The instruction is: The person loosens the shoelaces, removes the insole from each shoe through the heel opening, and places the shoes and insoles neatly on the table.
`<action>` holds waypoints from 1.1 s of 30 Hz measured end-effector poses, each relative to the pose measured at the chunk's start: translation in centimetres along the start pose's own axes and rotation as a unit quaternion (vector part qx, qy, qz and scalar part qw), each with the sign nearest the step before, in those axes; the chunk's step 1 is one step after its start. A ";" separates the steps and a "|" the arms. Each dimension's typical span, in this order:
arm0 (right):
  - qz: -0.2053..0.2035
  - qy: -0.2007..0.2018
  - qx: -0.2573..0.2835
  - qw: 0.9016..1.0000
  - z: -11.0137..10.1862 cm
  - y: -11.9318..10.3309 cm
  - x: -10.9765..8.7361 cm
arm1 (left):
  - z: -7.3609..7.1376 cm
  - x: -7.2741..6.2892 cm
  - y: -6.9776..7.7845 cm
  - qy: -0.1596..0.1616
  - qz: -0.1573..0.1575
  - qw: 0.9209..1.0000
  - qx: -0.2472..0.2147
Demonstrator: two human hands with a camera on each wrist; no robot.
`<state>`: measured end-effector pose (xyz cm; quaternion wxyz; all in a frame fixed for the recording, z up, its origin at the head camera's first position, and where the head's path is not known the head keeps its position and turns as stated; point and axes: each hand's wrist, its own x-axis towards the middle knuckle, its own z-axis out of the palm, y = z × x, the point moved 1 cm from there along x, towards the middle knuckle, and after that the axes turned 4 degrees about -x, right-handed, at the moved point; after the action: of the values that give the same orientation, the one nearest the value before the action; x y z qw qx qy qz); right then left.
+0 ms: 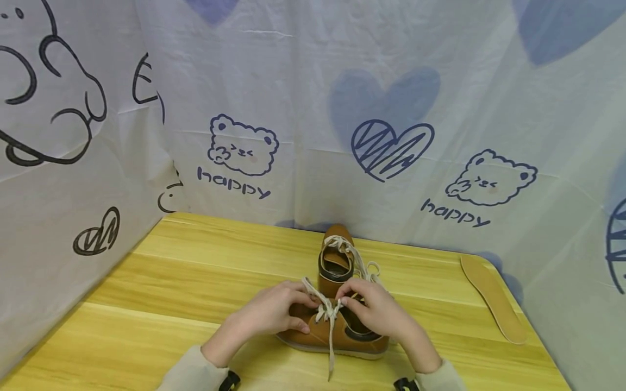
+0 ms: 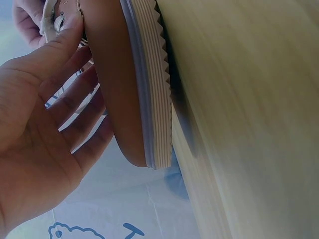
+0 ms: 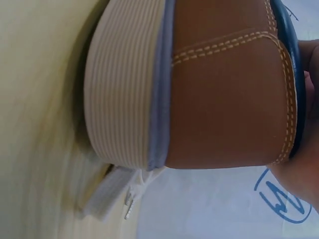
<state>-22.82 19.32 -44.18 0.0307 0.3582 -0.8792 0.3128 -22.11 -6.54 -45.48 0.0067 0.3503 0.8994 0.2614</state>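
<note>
A brown leather shoe [image 1: 318, 333] stands on the table in the head view, toe to the left, with a pale ribbed sole. Its off-white shoelace [image 1: 331, 339] hangs down over the near side. My left hand [image 1: 276, 308] straddles the front of the shoe, thumb on the near side and fingers behind it; in the left wrist view the thumb lies by the eyelets. With thumb and index finger my right hand [image 1: 376, 310] pinches the shoelace above the tongue. The right wrist view shows the shoe's heel [image 3: 224, 114], with only part of that hand visible.
A second brown shoe [image 1: 338, 233] stands just behind, toe toward the wall, its loose laces [image 1: 359, 260] trailing right. A tan insole [image 1: 494, 301] lies by the right edge of the wood-grain table [image 1: 195, 271]. Printed white cloth [image 1: 313, 179] hangs behind and at both sides.
</note>
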 end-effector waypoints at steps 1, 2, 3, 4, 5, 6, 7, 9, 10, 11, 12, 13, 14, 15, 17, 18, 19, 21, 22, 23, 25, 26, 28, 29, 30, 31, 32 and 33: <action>0.010 0.005 0.008 1.000 0.0 0.1 0.0 | 0.0 0.0 0.0 0.000 0.000 1.000 0.000; 0.020 0.012 0.013 1.000 0.1 0.1 0.0 | 0.0 0.0 0.0 -0.001 -0.001 1.000 0.001; 0.028 0.019 0.016 0.999 0.1 0.1 0.0 | 0.0 0.0 0.0 -0.001 0.000 1.000 0.002; 0.039 0.026 0.021 0.999 0.1 0.1 0.1 | 0.0 0.0 0.0 0.000 0.000 1.000 0.003; 0.052 0.033 0.024 0.998 0.2 0.2 0.1 | 0.0 0.0 0.0 0.000 0.000 1.000 0.004; 0.063 0.039 0.025 0.997 0.2 0.2 0.2 | 0.0 0.0 0.0 0.001 0.000 1.000 0.006; 0.075 0.044 0.023 0.996 0.3 0.2 0.2 | 0.0 0.1 0.0 0.001 0.001 1.000 0.007; 0.089 0.049 0.022 0.995 0.3 0.3 0.2 | 0.0 0.1 -0.1 0.001 0.002 1.000 0.011; 0.093 0.049 0.022 0.994 0.3 0.3 0.3 | 0.0 0.1 -0.1 0.001 0.002 1.000 0.012; 0.092 0.048 0.021 0.994 0.3 0.3 0.3 | 0.0 0.1 -0.1 0.001 0.002 1.000 0.013; 0.090 0.047 0.020 0.995 0.3 0.3 0.3 | 0.0 0.1 -0.1 0.001 0.002 1.000 0.013; 0.086 0.046 0.020 0.995 0.2 0.3 0.2 | 0.0 0.1 -0.1 0.001 0.002 1.000 0.013; 0.079 0.045 0.019 0.996 0.2 0.3 0.2 | 0.0 0.1 -0.1 0.002 0.003 1.000 0.013; 0.073 0.045 0.018 0.996 0.1 0.3 0.2 | 0.0 0.1 0.0 0.002 0.004 1.000 0.013; 0.056 0.046 0.020 0.997 -0.2 0.2 0.1 | 0.0 0.1 0.0 0.002 0.005 1.000 0.012; 0.047 0.047 0.022 0.998 -0.3 0.1 0.0 | -0.1 0.1 0.0 0.002 0.006 1.000 0.011; 0.035 0.048 0.023 0.998 -0.4 0.1 0.0 | 0.0 0.1 0.0 0.001 0.006 1.000 0.011; 0.008 0.047 0.022 0.999 -0.7 -0.1 -0.1 | 0.0 0.1 0.0 0.001 0.005 1.000 0.010; -0.009 0.045 0.020 0.999 -0.9 -0.1 -0.1 | 0.0 0.1 0.0 0.001 0.005 1.000 0.010; -0.029 0.042 0.014 0.999 -1.0 -0.2 -0.2 | 0.0 0.1 0.0 0.000 0.004 1.000 0.009; -0.063 0.035 -0.008 0.997 -1.1 -0.4 -0.2 | 0.0 0.1 0.0 0.000 0.004 1.000 0.008; -0.079 0.032 -0.021 0.996 -1.1 -0.4 -0.2 | 0.0 0.1 -0.1 -0.001 0.003 1.000 0.008; -0.101 0.025 -0.048 0.993 -1.1 -0.6 -0.2 | 0.0 0.1 -0.1 -0.001 0.004 1.000 0.007; -0.108 0.022 -0.060 0.992 -1.1 -0.7 -0.1 | 0.1 0.1 -0.1 -0.001 0.004 1.000 0.007; -0.111 0.020 -0.068 0.991 -1.1 -0.8 -0.1 | 0.1 0.1 -0.1 -0.001 0.004 1.000 0.008; -0.113 0.019 -0.075 0.991 -1.0 -0.9 -0.1 | 0.1 0.1 -0.2 -0.001 0.003 1.000 0.008; -0.113 0.020 -0.080 0.990 -1.0 -0.9 -0.1 | 0.1 0.1 -0.2 -0.001 0.003 1.000 0.009; -0.111 0.020 -0.083 0.990 -1.0 -1.0 -0.2 | 0.1 0.1 -0.2 -0.002 0.003 1.000 0.010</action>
<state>-22.23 19.44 -42.89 0.1127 0.4431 -0.8562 0.2405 -22.30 -6.51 -45.62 0.0040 0.3537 0.9007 0.2522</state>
